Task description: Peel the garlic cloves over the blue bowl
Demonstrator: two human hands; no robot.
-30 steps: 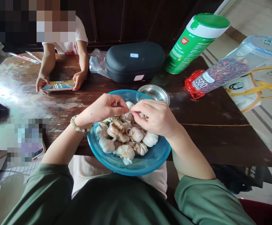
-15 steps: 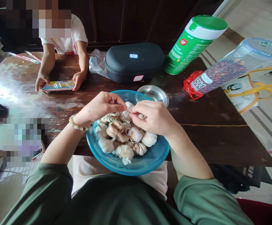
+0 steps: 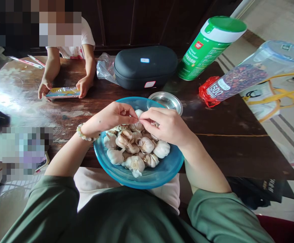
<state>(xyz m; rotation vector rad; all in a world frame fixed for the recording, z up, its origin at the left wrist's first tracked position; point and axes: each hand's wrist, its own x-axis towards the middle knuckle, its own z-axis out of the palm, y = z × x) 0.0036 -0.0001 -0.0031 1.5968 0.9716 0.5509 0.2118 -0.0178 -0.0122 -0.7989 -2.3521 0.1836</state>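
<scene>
A blue bowl (image 3: 136, 180) holds several garlic bulbs (image 3: 135, 163) and sits at the table's near edge. Over its far part, my left hand (image 3: 116, 116), with a beaded bracelet at the wrist, has its thumb and forefinger pinched. The fingertips of my right hand (image 3: 159, 122) meet them, closed too. Whatever lies between the fingertips is too small to make out. Just behind the bowl stands a shallow metal dish (image 3: 169, 101).
Across the dark table (image 3: 225, 155) are a black case (image 3: 145, 67), a green canister (image 3: 205, 50) and a tilted clear container (image 3: 245, 77) by a red bag. At the far left, a person's hands hold a phone (image 3: 63, 92). Another phone lies at the left.
Both my hands have shifted slightly, and their fingertips now meet more closely, with less pale garlic showing between them. The bowl stays in place.
</scene>
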